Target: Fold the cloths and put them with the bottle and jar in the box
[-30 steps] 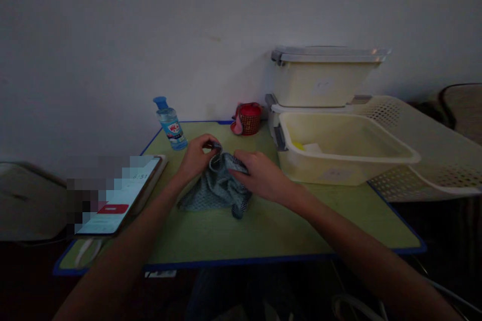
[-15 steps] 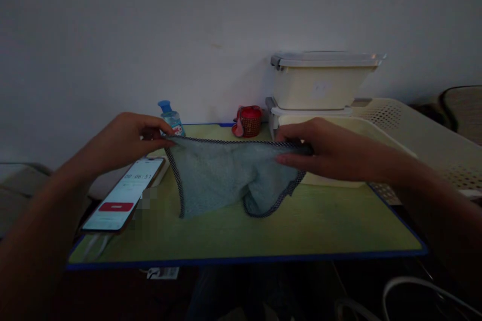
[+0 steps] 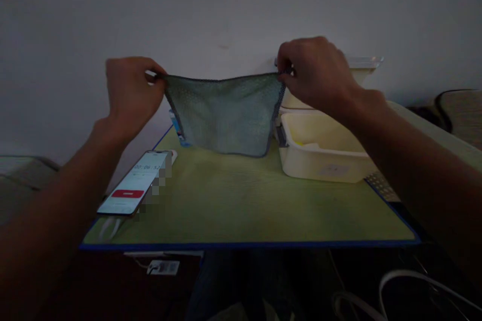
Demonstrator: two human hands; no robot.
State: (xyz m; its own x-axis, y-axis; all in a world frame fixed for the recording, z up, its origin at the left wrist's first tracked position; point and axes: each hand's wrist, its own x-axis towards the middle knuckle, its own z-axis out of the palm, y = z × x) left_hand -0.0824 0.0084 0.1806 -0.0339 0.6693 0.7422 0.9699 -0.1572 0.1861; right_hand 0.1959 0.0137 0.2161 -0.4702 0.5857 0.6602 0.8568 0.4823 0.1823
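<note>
Above table (image 3: pixel 241 205), hands now lift cloth (image 3: pixel 226 113) spread.

Our cloth (image 3: pixel 226 113) hangs in front of a bottle (image 3: pixel 174 123), so we see only a sliver of the bottle beside the cloth's left edge. The cloth's top corners vanish under the fingers of our left hand (image 3: pixel 130 90) and right hand (image 3: pixel 316 75). The right hand also covers most of the lidded container (image 3: pixel 363 63) by the wall. Part of the phone (image 3: pixel 131 188) is blurred into squares, and its digits are too small to trust. Both forearms run off the bottom corners. Under the table (image 3: pixel 244 210), a cable (image 3: pixel 414 281) lies in darkness.
</note>
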